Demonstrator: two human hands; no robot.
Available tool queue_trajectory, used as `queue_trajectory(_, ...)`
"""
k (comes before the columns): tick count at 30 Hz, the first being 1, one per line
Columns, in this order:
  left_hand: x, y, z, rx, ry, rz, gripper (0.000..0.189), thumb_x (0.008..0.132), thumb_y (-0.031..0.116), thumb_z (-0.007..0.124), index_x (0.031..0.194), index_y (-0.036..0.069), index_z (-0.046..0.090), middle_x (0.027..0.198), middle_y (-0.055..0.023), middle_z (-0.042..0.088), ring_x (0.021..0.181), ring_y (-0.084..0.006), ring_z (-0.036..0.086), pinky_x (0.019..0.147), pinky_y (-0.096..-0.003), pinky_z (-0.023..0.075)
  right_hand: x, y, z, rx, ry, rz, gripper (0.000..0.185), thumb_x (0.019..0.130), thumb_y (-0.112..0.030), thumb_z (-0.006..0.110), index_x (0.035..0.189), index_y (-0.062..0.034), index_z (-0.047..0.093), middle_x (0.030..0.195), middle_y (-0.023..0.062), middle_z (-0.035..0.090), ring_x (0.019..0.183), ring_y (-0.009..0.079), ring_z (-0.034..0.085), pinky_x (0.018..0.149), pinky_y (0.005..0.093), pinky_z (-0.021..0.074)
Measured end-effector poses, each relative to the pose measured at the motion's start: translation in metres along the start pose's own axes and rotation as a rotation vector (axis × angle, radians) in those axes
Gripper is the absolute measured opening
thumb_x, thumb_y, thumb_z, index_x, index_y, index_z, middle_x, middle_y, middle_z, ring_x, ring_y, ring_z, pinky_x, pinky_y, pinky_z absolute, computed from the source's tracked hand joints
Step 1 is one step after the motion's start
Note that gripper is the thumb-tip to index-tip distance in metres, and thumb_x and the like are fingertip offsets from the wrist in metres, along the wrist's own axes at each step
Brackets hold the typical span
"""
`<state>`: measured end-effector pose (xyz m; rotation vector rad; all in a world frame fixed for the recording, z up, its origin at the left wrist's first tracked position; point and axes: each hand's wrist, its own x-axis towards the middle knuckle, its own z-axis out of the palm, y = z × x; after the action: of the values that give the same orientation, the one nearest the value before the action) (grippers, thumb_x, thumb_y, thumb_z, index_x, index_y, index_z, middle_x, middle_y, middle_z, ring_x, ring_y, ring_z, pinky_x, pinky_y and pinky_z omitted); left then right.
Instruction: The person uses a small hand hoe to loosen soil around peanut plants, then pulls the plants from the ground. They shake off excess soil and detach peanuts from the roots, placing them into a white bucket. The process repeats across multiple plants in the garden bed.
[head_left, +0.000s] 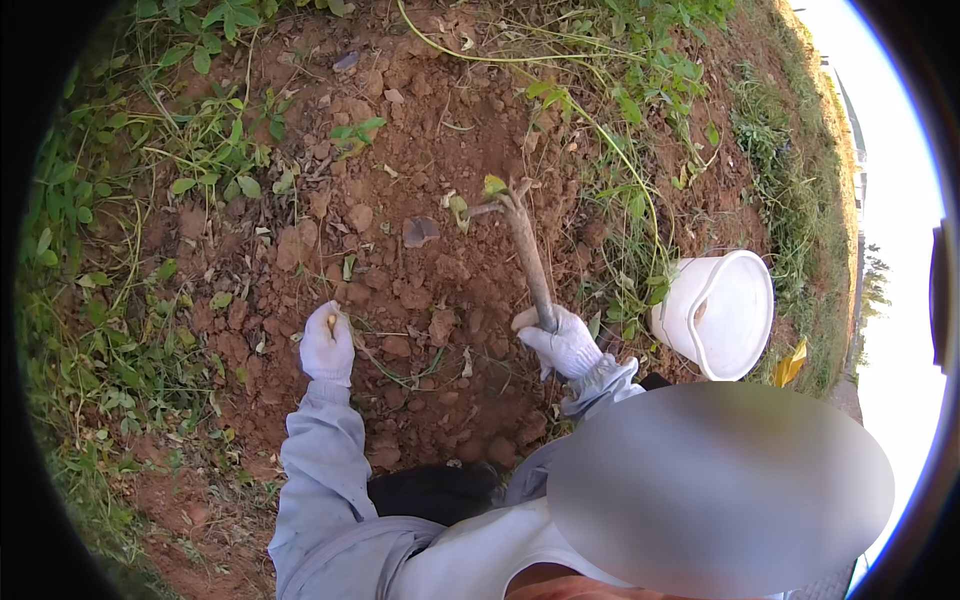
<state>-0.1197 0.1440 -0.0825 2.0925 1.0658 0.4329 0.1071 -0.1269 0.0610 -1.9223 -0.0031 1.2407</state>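
Observation:
My left hand (328, 343), in a white glove, is closed just above the loose soil. A small tan-yellow thing (331, 321), possibly a pod, shows between its thumb and fingers. Thin plant stems (382, 364) lie on the ground beside that hand. My right hand (564, 343), also gloved in white, grips the lower end of a short stick-like handle (531, 255). The handle points away from me and ends in a fork of short prongs, with a few leaves (493, 185) caught on it. What the prongs are made of I cannot tell.
A white plastic bucket (712, 315) leans to the right of my right hand. Reddish-brown clods (412, 292) and a dark flat shard (420, 232) lie ahead. Green leafy plants (112, 300) grow on the left, and more vines (637, 97) at the upper right.

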Motion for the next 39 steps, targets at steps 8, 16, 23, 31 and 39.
queue_trajectory(8,0.005,0.008,0.006,0.003,-0.03,-0.026,0.025,0.09,0.017,0.067,0.112,0.007,0.066,0.103,-0.0131,0.071,0.091,-0.0287,0.07,0.082,-0.0364,0.0546,0.115,-0.048,-0.024,0.41,0.102,0.027,0.022,0.09,-0.018,0.066,0.105,-0.0039,0.057,0.063,-0.004,0.046,0.045,0.0082,0.043,0.041,0.0273,0.0463)
queue_trajectory(16,0.004,-0.002,0.005,0.003,-0.027,-0.014,0.023,0.09,0.015,0.065,0.111,0.004,0.065,0.105,-0.0142,0.071,0.094,-0.0275,0.07,0.085,-0.035,0.0541,0.045,0.007,0.012,-0.527,-0.02,-0.625,0.039,0.093,-0.023,0.063,0.126,-0.0021,0.06,0.111,0.0146,0.064,0.076,0.0192,0.069,0.065,0.0312,0.0573)
queue_trajectory(23,0.006,0.002,0.007,0.012,-0.053,-0.071,0.025,0.09,0.014,0.065,0.112,0.004,0.066,0.104,-0.0144,0.071,0.092,-0.0269,0.07,0.084,-0.0348,0.0543,0.195,-0.057,-0.071,-0.88,0.396,-0.415,0.032,0.089,-0.023,0.064,0.118,-0.0067,0.066,0.107,0.0175,0.067,0.09,0.0318,0.068,0.084,0.0391,0.0543)
queue_trajectory(31,0.003,-0.002,0.005,0.059,-0.038,-0.034,0.023,0.09,0.012,0.065,0.111,0.003,0.066,0.103,-0.0152,0.07,0.09,-0.0289,0.07,0.081,-0.036,0.0549,0.152,-0.029,-0.059,-1.017,0.082,-0.292,0.038,0.086,-0.026,0.063,0.12,-0.0088,0.062,0.108,0.0198,0.068,0.106,0.0357,0.065,0.093,0.0422,0.0513)
queue_trajectory(39,0.002,-0.003,0.006,0.073,-0.032,-0.054,0.023,0.09,0.009,0.062,0.111,0.002,0.066,0.102,-0.0163,0.07,0.089,-0.031,0.07,0.08,-0.0369,0.055,0.16,-0.074,-0.097,-0.49,0.279,-0.117,0.033,0.097,-0.021,0.047,0.126,-0.0096,0.06,0.086,0.0115,0.069,0.062,0.0231,0.068,0.062,0.0356,0.0567)
